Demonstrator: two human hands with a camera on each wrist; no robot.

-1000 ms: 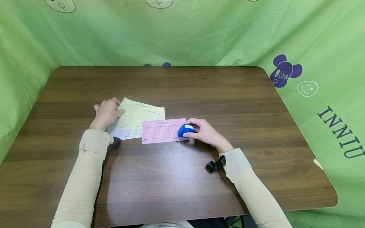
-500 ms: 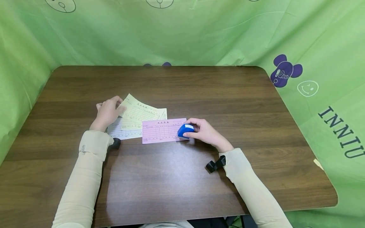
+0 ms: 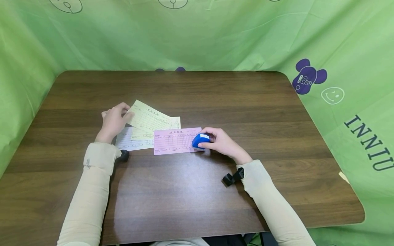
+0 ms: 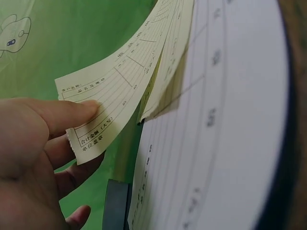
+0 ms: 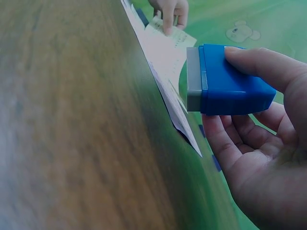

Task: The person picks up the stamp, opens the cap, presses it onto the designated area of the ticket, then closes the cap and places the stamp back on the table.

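Observation:
My left hand pinches the left end of a yellow form slip, thumb on top and fingers beneath. In the left wrist view that slip curves up, lifted apart from the sheets below. Under it lie another yellow slip and a white slip. A pink slip overlaps them on the right. With thumb and fingers, my right hand holds a blue stamp by the pink slip's right end. The right wrist view shows the stamp's pale grey base, off the paper.
A brown wooden table carries the papers. Green printed cloth hangs behind it and along both sides. Black wrist camera mounts sit close to the tabletop. A small pale piece is at the right table edge.
The left hand has raised the top yellow slip's left end and turned it upward, away from the lower yellow slip. The right hand and the stamp have stayed in place.

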